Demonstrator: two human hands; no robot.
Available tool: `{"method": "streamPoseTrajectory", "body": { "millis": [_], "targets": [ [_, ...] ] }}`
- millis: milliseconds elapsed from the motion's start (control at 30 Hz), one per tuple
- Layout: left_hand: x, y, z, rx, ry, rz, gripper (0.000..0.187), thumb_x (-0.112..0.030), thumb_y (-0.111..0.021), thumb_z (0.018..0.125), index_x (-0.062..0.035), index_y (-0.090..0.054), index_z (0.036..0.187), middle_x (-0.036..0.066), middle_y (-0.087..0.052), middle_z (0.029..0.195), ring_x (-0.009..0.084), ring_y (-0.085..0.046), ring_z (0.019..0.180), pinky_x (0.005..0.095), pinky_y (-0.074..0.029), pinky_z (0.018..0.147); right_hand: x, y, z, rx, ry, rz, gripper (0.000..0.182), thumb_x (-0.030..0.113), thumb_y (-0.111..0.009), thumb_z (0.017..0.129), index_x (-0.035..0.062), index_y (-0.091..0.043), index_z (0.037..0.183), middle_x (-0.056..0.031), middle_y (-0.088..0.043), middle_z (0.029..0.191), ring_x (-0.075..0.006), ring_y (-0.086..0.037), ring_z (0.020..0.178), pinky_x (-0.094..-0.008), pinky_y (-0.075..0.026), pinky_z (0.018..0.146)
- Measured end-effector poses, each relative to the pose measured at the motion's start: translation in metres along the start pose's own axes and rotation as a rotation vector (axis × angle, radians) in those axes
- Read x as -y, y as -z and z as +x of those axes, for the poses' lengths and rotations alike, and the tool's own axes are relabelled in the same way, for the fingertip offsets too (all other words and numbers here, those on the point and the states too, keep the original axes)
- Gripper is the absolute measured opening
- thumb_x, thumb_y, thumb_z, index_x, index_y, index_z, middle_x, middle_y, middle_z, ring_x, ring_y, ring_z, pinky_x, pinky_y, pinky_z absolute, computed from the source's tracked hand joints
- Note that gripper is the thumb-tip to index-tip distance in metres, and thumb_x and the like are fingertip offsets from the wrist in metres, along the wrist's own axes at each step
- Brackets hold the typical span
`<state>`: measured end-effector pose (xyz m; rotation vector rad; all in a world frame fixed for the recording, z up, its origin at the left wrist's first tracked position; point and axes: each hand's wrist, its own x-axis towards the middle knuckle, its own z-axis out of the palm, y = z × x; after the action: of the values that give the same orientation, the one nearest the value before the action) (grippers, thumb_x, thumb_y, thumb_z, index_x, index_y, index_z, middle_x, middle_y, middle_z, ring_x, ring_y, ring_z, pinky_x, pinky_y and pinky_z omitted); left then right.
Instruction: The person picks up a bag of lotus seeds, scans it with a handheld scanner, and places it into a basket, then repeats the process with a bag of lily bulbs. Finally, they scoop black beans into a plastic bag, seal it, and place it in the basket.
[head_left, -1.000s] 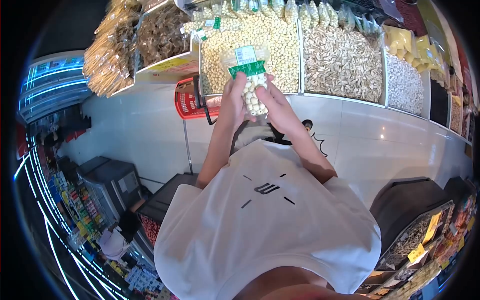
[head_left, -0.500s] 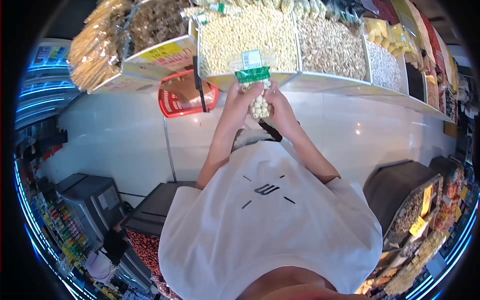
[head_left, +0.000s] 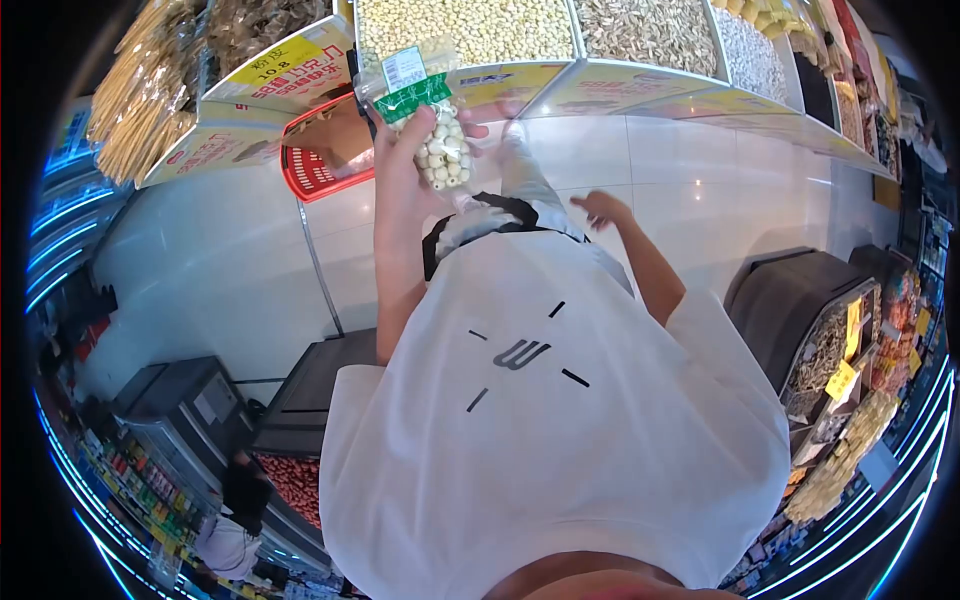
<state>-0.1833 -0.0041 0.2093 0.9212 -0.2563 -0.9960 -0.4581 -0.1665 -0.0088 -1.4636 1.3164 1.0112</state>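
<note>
Clock: 12 is straight ahead of the wearer.
Bag: clear pack of round white pieces (head_left: 446, 160) at 11, held up off any surface; label end away from the body, tapered end toward it.
Left hand (head_left: 401, 170): at 11, fingers wrapped and gripping the bag; thumb on the near face by the green label (head_left: 425, 91), other fingertips showing past the opposite edge.
Right hand (head_left: 605, 211): at 1, well apart from the bag; fingers loosely spread, nothing visible in them.
Slip risk: one hand bears the whole pack; slick film and loose round contents could let it roll out of the grip, I judge.
Spill risk: a hard thumb squeeze might strain the seal; cannot tell how sound it is.
Basket: red basket (head_left: 299, 165) between 10 and 11, its dark handle (head_left: 362, 100) close to the bag in view; a leftward swing could snag the film there. Cannot tell whether they touch.
Bin: pale round seeds (head_left: 465, 30) just short of 12, beyond the bag; if the pack burst over it, pieces could mix in.
Footing: light trouser leg (head_left: 526, 170) near 12, foot close to the bin front; a forward step taken with eyes on the bag could stub it.
</note>
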Motion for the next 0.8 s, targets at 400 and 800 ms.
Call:
{"method": "streamPoseTrajectory", "body": {
  "millis": [400,800],
  "targets": [
    [0.01,-0.003,0.007,0.056,0.132,0.031,0.032,-0.024,-0.047,0.092,0.0021,-0.05,0.11,0.016,-0.062,0.089,0.0299,-0.065,0.077,0.038,-0.055,0.06,-0.051,-0.085,0.057,0.144,0.197,1.172,0.019,0.013,-0.052,0.085,-0.0049,-0.057,0.087,-0.011,-0.059,0.068,-0.0167,-0.055,0.053,-0.0269,-0.044,0.048],
    [0.007,0.001,0.014,0.005,0.105,-0.004,0.028,-0.019,-0.05,0.09,0.0027,-0.05,0.107,0.017,-0.062,0.089,0.0306,-0.065,0.076,0.0365,-0.055,0.059,-0.019,0.045,0.029,0.29,0.514,1.961,0.028,0.028,-0.045,0.094,0.0029,-0.054,0.084,0.0039,-0.041,0.06,-0.0053,-0.033,0.044,-0.0189,-0.03,0.041]
  ]
}}
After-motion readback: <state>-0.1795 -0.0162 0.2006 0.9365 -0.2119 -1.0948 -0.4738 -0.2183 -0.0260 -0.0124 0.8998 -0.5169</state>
